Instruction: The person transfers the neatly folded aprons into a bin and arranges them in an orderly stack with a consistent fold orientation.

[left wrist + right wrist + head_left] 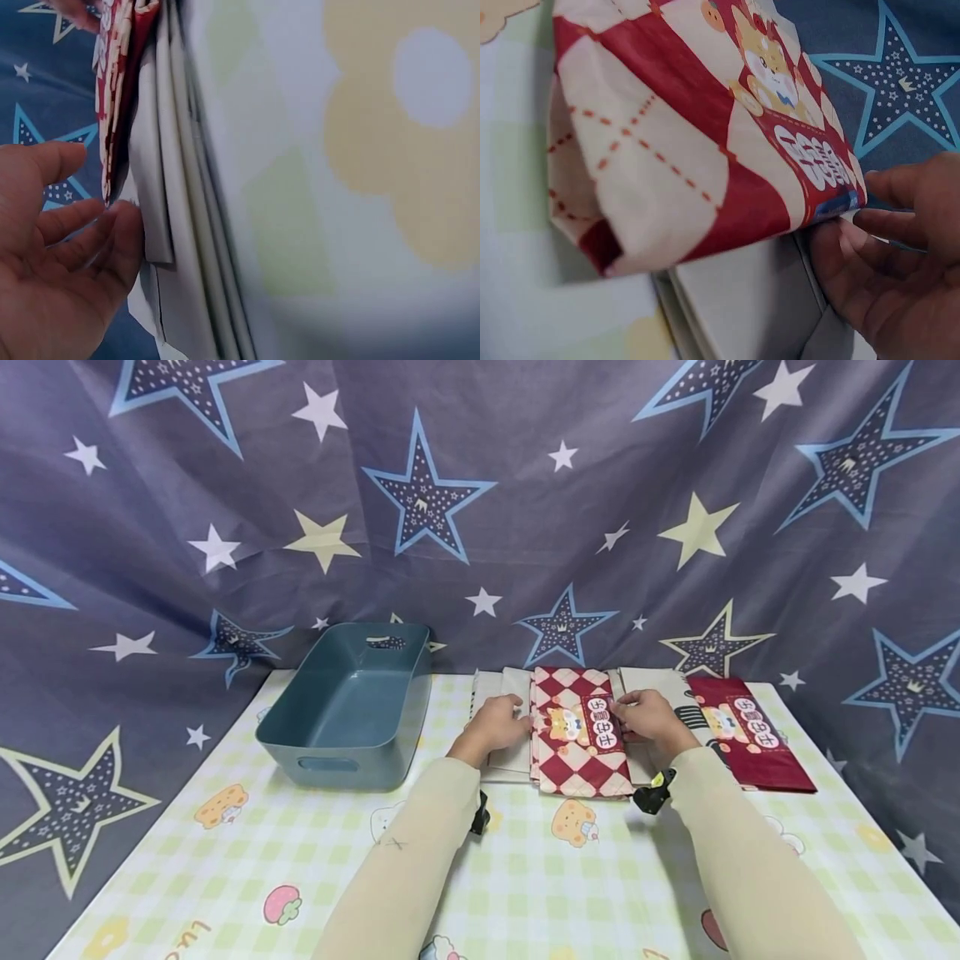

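Observation:
A folded red-and-cream diamond-checked cloth (pixel 581 772) with a cartoon animal and white lettering lies on top of pale folded cloths (pixel 510 763). At its right edge, my right hand (pixel 647 714) pinches the checked cloth between fingertips; the right wrist view shows fingers (pixel 889 223) at the printed corner. My left hand (pixel 495 723) is at the opposite edge. In the left wrist view its fingers (pixel 120 247) reach the cloth's edge and the pale folds, while the thumb stands apart.
On the left stands a blue-grey plastic basket (pixel 330 758) with handle slots. A dark red folded cloth (pixel 780 768) with similar lettering lies at the right end of the row. Behind the checkered tablecloth (pixel 360 860) hangs a star-patterned curtain (pixel 465 585).

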Available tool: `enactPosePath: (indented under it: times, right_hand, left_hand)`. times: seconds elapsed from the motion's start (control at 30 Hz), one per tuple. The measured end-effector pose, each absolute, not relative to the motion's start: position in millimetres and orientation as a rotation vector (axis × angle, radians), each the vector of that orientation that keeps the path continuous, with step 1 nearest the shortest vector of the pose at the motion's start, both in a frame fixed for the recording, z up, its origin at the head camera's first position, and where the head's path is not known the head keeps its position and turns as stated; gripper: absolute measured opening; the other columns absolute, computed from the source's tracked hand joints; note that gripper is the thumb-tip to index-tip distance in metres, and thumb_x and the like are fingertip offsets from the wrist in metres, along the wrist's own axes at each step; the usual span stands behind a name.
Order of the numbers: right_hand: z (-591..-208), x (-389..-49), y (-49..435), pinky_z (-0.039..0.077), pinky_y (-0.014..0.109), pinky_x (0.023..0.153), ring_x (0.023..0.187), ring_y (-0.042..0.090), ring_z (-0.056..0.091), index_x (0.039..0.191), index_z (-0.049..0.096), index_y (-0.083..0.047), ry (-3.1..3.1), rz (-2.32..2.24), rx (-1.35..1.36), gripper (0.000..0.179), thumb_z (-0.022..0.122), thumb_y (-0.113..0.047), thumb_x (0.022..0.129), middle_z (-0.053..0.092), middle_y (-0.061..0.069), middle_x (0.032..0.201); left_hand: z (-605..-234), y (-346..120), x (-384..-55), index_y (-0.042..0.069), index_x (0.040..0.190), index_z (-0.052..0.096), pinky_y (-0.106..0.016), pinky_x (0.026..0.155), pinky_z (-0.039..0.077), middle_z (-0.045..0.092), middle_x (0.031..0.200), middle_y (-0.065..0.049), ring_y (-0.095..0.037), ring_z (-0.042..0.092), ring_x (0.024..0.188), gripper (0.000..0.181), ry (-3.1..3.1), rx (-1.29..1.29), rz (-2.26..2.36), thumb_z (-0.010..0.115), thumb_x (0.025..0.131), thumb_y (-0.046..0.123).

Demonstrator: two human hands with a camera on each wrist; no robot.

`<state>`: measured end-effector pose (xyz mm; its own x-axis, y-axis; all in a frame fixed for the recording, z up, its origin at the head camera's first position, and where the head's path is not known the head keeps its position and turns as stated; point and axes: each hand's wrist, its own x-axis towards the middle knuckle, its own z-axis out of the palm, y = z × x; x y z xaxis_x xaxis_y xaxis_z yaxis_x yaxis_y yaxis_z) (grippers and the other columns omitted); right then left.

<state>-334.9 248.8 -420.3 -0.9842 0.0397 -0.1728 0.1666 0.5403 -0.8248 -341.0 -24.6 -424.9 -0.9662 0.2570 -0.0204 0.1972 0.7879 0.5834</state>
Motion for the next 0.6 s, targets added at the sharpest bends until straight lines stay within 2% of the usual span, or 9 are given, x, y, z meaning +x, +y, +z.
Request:
enactPosePath:
  times: [0.07,0.17,0.23,0.3,0.43,0.6]
  right_hand:
    - [-420.5,-337.1,250.4,0.06,0.029,0.067,0.075,0.014,0.06,0.13,0.056,0.012,2.587,-1.462,0.199,0.039,0.054,-0.019,0.106,0.061,0.011,0.094]
    - [-420.8,-339.5,252.3,0.061,0.032,0.069,0.075,0.015,0.061,0.127,0.057,0.012,2.524,-1.501,0.228,0.036,0.054,-0.017,0.106,0.062,0.01,0.092]
    - [-420.6,-340.9,253.5,0.061,0.034,0.072,0.075,0.016,0.062,0.128,0.057,0.012,2.479,-1.538,0.25,0.035,0.054,-0.016,0.105,0.062,0.01,0.093]
    - [-420.3,-341.6,254.3,0.061,0.035,0.073,0.076,0.016,0.063,0.129,0.056,0.012,2.439,-1.576,0.26,0.035,0.054,-0.015,0.105,0.062,0.01,0.093]
    - [-419.8,-341.1,256.1,0.061,0.031,0.075,0.077,0.014,0.063,0.131,0.055,0.012,2.367,-1.635,0.277,0.036,0.053,-0.011,0.105,0.063,0.008,0.094]
    - [-419.7,-340.1,257.3,0.06,0.027,0.075,0.079,0.012,0.063,0.134,0.055,0.013,2.316,-1.655,0.289,0.037,0.053,-0.009,0.103,0.064,0.008,0.096]
  left_hand:
    - [-425.1,-22.5,-342.9,0.003,0.141,0.058,-0.042,0.101,0.05,0.067,0.129,-0.013,-0.025,0.063,0.117,0.049,2.847,0.356,1.0,0.059,0.103,0.033]
    - [-426.1,-18.6,-344.4,0.0,0.137,0.061,-0.035,0.084,0.056,0.073,0.114,-0.013,-0.022,0.07,0.096,0.045,2.743,0.313,1.192,0.062,0.101,0.027]
    - [-426.1,-15.6,-344.7,-0.003,0.134,0.062,-0.031,0.073,0.059,0.073,0.103,-0.013,-0.02,0.07,0.082,0.041,2.615,0.242,1.372,0.064,0.099,0.019]
    - [-425.1,-12.7,-344.5,-0.006,0.131,0.062,-0.029,0.065,0.06,0.071,0.097,-0.013,-0.02,0.07,0.076,0.038,2.466,0.139,1.533,0.066,0.097,0.012]
    - [-422.6,-8.2,-342.6,-0.008,0.123,0.063,-0.03,0.064,0.061,0.067,0.098,-0.014,-0.018,0.066,0.077,0.032,2.254,-0.054,1.735,0.069,0.093,0.003]
    - [-426.5,-6.4,-343.9,-0.008,0.121,0.065,-0.03,0.07,0.061,0.068,0.092,-0.012,-0.017,0.065,0.076,0.029,2.106,-0.153,1.864,0.068,0.093,-0.002]
